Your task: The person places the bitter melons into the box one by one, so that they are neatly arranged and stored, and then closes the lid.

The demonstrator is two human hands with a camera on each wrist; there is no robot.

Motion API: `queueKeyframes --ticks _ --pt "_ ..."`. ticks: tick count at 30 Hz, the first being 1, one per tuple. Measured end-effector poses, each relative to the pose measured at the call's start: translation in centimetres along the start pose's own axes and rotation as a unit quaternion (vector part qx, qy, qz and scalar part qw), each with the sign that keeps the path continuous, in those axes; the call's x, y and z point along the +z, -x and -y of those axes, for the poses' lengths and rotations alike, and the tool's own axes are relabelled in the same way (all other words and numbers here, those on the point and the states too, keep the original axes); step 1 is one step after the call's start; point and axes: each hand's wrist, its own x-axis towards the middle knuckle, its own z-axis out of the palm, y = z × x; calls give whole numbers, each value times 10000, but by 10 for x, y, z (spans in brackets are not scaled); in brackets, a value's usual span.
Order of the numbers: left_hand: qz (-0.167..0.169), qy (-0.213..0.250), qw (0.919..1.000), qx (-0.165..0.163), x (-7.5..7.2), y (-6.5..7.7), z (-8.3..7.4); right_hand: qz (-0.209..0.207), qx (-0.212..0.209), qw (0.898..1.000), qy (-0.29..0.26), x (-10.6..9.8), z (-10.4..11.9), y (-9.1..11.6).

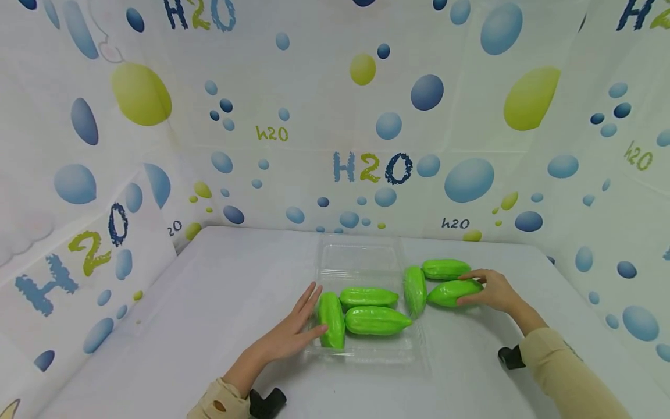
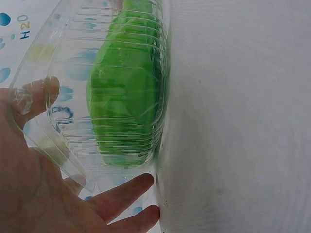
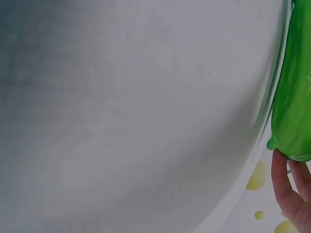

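Note:
A clear plastic clamshell box (image 1: 361, 352) lies with its lid folded back on the white table, holding three glossy green ribbed vegetables, one upright in view (image 1: 332, 320) at the left and two crosswise. At its left side is my left hand (image 1: 287, 333), fingers spread and fairly straight, touching the clear wall; the left wrist view shows a green vegetable (image 2: 127, 92) through that wall. Further right, my right hand (image 1: 494, 291) pinches the right end of a green ribbed vegetable (image 1: 451, 293) between thumb and fingers. In the right wrist view only part of that vegetable (image 3: 294, 107) shows.
Behind the held vegetable lies another green one (image 1: 446, 269). A further one (image 1: 415, 291) stands lengthwise beside the box's right edge. The open lid (image 1: 361, 256) extends toward the back. A printed curtain (image 1: 314, 87) rises behind the table.

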Motion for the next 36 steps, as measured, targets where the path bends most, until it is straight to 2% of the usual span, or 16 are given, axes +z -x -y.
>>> queueKeyframes --ticks 11,21,36 --pt "-38 -13 10000 -52 -1 0 -2 -228 -4 9997 -120 -5 5 7" --pt "-32 39 10000 -22 0 -1 -2 -488 -174 9984 -219 -12 15 13" --pt "-76 -102 9999 -29 1 -1 -4 -694 -197 9970 -286 -14 30 17"
